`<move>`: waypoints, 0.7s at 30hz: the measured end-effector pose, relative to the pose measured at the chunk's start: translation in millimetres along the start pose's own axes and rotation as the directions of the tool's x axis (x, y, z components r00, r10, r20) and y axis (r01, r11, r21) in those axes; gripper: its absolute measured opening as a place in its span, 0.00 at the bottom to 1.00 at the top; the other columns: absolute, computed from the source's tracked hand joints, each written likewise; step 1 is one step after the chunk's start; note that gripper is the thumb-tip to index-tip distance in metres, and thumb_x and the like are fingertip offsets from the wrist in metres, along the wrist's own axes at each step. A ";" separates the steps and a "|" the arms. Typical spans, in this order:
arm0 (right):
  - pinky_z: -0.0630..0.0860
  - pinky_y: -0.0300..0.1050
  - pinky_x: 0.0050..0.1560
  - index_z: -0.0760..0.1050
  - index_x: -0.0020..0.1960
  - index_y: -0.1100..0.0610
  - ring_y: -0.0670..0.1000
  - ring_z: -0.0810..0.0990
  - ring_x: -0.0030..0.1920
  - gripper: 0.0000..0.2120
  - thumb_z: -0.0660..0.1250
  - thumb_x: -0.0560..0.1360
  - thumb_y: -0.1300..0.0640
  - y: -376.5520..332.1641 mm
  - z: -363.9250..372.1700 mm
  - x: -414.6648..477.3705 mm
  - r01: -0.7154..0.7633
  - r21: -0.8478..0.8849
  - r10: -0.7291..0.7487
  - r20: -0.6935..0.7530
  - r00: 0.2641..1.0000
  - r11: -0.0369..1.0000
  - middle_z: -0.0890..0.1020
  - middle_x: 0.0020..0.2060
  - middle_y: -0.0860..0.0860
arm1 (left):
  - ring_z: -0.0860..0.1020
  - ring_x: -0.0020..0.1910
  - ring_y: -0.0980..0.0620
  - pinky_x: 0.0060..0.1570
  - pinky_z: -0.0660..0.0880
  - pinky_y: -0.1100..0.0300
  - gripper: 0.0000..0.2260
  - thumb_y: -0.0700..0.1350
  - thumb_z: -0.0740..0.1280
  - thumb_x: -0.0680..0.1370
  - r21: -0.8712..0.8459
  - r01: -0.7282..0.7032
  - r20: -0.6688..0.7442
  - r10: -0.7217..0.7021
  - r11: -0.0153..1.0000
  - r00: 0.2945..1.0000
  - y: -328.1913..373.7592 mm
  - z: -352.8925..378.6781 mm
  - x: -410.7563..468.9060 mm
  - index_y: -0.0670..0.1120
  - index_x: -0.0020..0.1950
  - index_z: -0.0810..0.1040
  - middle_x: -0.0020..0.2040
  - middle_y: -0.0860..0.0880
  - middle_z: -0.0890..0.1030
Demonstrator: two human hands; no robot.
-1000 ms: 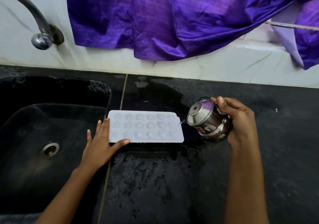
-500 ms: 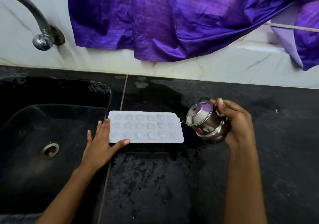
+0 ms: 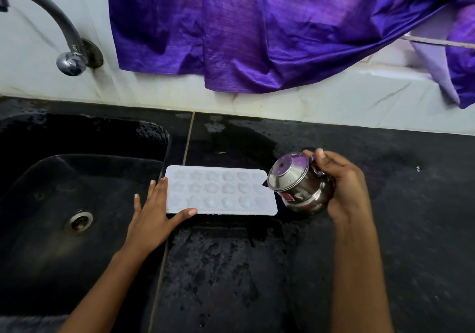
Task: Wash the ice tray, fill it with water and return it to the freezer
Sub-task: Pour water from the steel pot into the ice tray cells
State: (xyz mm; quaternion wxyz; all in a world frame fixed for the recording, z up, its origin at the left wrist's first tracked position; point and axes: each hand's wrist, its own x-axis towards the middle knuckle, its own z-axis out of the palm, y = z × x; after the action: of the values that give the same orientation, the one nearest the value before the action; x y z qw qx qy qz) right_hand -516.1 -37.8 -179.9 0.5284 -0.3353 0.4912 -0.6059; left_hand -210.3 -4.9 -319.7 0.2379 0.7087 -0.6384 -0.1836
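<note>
Ice tray (image 3: 221, 190): white, with star and flower moulds, lying flat on the wet black countertop (image 3: 385, 230) just right of the sink (image 3: 77, 204); its left end reaches the basin edge.
Left hand (image 3: 154, 217): fingers spread flat, thumb along the tray's near edge and fingertips (image 3: 164, 180) on its left end; it pins the tray rather than gripping it, likely so it will not slide on the wet stone.
Right hand (image 3: 344, 188): fingers curled tight around a small lidded steel pot (image 3: 299, 186), thumb near the lid's hinge.
Steel pot: tipped toward the tray, spout at the tray's right end, apparently to pour water into the moulds; no stream can be made out.
Step in hand: filling, judged from the tilt; washing looks done.
Tap (image 3: 69, 60): on the wall behind the sink, not running.
Purple cloth (image 3: 257, 29): hanging on the wall behind the tray, clear of the work.
</note>
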 end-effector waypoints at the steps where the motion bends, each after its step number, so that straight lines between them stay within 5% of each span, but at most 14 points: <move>1: 0.79 0.47 0.53 0.79 0.43 0.63 0.52 0.83 0.47 0.12 0.70 0.62 0.58 0.2 1.6 -0.5 0.002 -0.023 -0.002 0.006 1.000 1.000 0.85 0.40 0.53 | 0.40 0.74 0.60 0.71 0.34 0.50 0.53 0.77 0.50 0.61 -0.001 0.001 0.001 -0.001 1.000 1.000 0.3 0.2 -0.2 0.48 0.78 0.43 0.78 0.53 0.48; 5: 0.79 0.46 0.51 0.79 0.43 0.64 0.52 0.83 0.45 0.12 0.71 0.62 0.59 -0.8 7.1 -3.7 0.004 -0.054 -0.003 0.019 1.000 0.999 0.85 0.41 0.55 | 0.39 0.72 0.62 0.71 0.33 0.51 0.53 0.77 0.50 0.61 -0.001 -0.001 0.002 0.001 1.000 1.000 -0.1 0.7 0.4 0.48 0.78 0.43 0.78 0.53 0.47; 9: 0.81 0.42 0.46 0.79 0.40 0.63 0.49 0.83 0.41 0.02 0.70 0.67 0.64 -0.6 12.4 -6.0 0.027 -0.052 -0.026 0.013 1.000 0.998 0.84 0.38 0.54 | 0.39 0.71 0.63 0.71 0.34 0.49 0.53 0.77 0.50 0.61 0.008 -0.002 -0.006 0.002 1.000 1.000 -0.7 1.5 0.7 0.47 0.78 0.44 0.78 0.53 0.48; 21: 0.79 0.41 0.43 0.78 0.39 0.63 0.53 0.79 0.43 0.03 0.71 0.67 0.63 -2.0 19.8 -10.1 0.045 -0.100 -0.044 0.007 0.999 0.994 0.79 0.44 0.61 | 0.39 0.72 0.63 0.72 0.34 0.49 0.53 0.77 0.49 0.61 0.008 -0.002 0.000 0.002 1.000 1.000 -1.2 2.1 0.0 0.47 0.77 0.44 0.78 0.53 0.47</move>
State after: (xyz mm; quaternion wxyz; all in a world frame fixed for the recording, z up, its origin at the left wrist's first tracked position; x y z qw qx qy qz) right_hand -496.2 -32.8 -171.0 0.4986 -0.3736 0.5119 -0.5914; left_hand -210.5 -5.1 -322.1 0.2352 0.7091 -0.6397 -0.1808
